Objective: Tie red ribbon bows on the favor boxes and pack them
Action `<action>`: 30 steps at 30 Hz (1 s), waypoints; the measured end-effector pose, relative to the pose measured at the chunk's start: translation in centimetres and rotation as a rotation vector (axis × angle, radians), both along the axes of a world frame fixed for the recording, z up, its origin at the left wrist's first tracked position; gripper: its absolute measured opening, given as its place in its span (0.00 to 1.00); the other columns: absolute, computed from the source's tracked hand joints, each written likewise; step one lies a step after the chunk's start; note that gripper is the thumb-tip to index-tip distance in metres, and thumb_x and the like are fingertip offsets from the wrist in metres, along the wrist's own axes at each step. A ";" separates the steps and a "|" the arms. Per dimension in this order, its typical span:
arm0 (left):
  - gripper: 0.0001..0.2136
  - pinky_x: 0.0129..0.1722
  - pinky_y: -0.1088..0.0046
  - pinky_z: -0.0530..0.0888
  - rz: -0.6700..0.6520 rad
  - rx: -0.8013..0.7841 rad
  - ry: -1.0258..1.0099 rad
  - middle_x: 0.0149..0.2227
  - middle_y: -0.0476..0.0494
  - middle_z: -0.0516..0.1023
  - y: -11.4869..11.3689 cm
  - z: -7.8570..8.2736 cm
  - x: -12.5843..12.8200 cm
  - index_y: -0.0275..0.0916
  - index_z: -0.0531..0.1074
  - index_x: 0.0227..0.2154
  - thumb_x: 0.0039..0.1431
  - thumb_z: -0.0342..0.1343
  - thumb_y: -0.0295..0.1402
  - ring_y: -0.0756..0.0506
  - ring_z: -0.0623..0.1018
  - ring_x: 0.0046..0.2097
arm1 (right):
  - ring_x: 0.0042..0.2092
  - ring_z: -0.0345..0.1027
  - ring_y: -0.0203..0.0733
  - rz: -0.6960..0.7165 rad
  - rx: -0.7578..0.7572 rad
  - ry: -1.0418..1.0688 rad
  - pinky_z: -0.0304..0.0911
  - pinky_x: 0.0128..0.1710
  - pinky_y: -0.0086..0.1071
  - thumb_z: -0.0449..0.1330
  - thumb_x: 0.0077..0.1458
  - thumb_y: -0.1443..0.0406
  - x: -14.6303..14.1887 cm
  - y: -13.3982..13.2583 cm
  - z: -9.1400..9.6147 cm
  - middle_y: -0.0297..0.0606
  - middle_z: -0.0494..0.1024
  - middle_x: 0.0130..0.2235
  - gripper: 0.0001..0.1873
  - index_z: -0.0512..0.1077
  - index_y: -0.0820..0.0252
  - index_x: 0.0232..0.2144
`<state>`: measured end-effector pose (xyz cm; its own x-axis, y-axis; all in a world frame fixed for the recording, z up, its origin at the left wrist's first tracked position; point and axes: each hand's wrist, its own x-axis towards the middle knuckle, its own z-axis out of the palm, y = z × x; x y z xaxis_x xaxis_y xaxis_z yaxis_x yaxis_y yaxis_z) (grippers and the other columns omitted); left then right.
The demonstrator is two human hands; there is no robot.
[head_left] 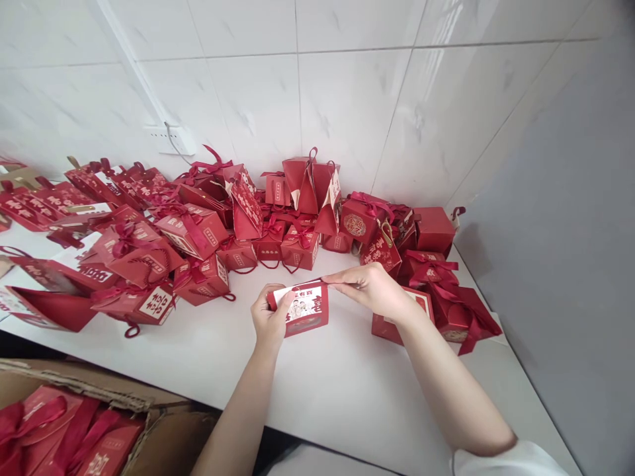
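A small red gift box (308, 322) with a white printed panel, dark lettering and little drawn figures is held above the white table. My left hand (270, 312) is wrapped round its left side, thumb on the printed face. At the box's upper right edge, the fingertips of my right hand (364, 287) pinch a thin edge or flap. Which part of the box they grip is partly hidden. Behind my right forearm sits another red box (388, 328), partly covered by the arm.
Many red gift boxes with ribbons, such as one box (300, 246), crowd the back of the white table (342, 390). Larger ribboned boxes (459, 314) stand at right beside a grey panel (555, 264). An open cardboard carton (173, 436) holds more boxes at lower left. A wall socket (171, 140) has a cable.
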<state>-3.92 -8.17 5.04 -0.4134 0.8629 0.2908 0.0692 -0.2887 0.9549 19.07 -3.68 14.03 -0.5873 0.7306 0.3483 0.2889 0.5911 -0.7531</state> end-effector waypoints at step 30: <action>0.12 0.30 0.76 0.73 -0.144 -0.112 -0.019 0.27 0.49 0.75 0.7 0.2 -0.8 0.35 0.74 0.30 0.48 0.67 0.38 0.50 0.74 0.29 | 0.45 0.76 0.42 -0.026 -0.019 0.159 0.70 0.46 0.36 0.65 0.56 0.59 -3.1 0.2 1.9 0.37 0.81 0.44 0.12 0.77 0.55 0.42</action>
